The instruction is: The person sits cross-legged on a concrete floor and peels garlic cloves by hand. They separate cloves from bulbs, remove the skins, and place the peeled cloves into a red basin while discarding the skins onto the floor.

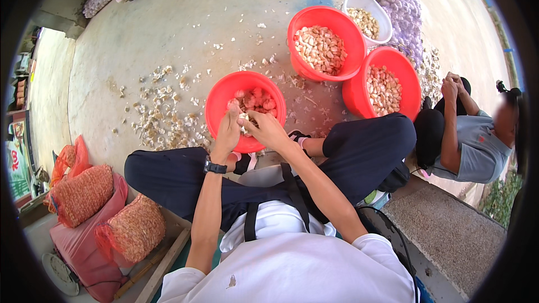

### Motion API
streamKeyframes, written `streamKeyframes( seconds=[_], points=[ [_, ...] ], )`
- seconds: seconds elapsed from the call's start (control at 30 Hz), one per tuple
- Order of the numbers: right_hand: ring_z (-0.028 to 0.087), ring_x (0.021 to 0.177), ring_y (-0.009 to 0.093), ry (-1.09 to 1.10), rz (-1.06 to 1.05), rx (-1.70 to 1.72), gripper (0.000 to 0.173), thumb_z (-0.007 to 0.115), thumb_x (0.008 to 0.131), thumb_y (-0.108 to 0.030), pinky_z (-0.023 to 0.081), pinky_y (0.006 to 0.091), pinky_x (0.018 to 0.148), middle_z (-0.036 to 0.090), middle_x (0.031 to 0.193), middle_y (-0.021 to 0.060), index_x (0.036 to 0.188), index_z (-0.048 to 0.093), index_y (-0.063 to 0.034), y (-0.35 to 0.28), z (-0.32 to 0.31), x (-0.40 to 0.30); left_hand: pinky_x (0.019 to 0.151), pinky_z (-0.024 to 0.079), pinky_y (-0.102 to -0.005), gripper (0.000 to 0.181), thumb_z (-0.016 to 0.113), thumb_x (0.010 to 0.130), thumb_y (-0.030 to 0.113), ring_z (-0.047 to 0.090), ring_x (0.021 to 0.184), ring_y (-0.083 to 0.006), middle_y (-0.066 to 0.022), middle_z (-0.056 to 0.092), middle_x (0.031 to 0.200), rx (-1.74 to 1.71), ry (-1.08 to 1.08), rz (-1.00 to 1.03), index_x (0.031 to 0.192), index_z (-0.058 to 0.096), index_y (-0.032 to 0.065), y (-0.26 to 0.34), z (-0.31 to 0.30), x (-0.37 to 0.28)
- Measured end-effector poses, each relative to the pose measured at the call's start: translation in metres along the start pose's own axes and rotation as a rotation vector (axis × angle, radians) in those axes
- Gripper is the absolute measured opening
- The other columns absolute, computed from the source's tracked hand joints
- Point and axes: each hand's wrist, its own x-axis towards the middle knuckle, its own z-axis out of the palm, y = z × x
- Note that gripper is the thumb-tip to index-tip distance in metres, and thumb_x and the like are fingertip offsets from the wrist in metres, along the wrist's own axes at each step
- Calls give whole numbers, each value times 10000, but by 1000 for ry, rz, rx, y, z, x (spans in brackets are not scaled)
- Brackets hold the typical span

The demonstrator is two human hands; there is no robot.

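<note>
My left hand (228,132), with a black watch on its wrist, meets my right hand (267,130) over the near side of a red plastic bucket (213,92). Between the fingertips of both hands is a pale garlic piece (244,116), partly covered by fingers; whether it is a whole bulb cannot be told. Several garlic bulbs (252,99) lie inside this bucket, beyond my hands. The bucket stands on the floor between my feet.
Ahead to the right, two red buckets (297,61) (351,99) and a white tub (381,38) hold garlic cloves. Garlic skins (162,113) litter the concrete floor. Filled mesh sacks (86,193) (398,8) lie left and far right. A person (471,147) sits at right, hands together.
</note>
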Motion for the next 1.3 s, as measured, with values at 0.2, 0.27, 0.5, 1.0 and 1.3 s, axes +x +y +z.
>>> streamKeyframes(
  seconds=[0.2,0.27,0.5,1.0,1.3],
  points=[
    [660,722,411,78,-80,108,470,579,989,-407,479,479,644,664,757,218,1172,621,24,11,10,-3,624,396,-231,441,361,1082,456,451,697,-77,18,471,813,47,-70,-44,1081,546,56,12,-1,7],
    [650,712,422,100,-97,110,399,573,994,-390,477,487,637,642,737,226,1111,632,-13,5,8,-8,583,385,-210,430,400,1062,480,463,683,-53,30,480,825,-79,-210,-379,1114,546,79,41,-5,2],
    [620,637,400,174,-206,32,369,639,952,-397,457,459,579,611,695,219,965,662,-29,18,15,-11,375,218,-181,305,469,1023,461,340,414,-28,78,487,655,-504,-134,-645,962,565,178,38,5,-10],
    [589,581,277,304,-251,196,224,604,974,-224,452,384,563,554,666,190,941,607,-2,13,31,-17,367,316,-197,330,448,1039,444,446,449,-26,74,561,695,-862,241,-430,906,582,173,9,51,-19],
    [635,914,199,-69,81,1723,238,505,1047,-188,547,293,753,652,1084,94,1152,603,1,35,-3,-7,438,296,-230,532,343,1054,453,375,456,-61,23,599,736,-1043,63,-187,1111,661,30,5,26,-20]
  ],
)
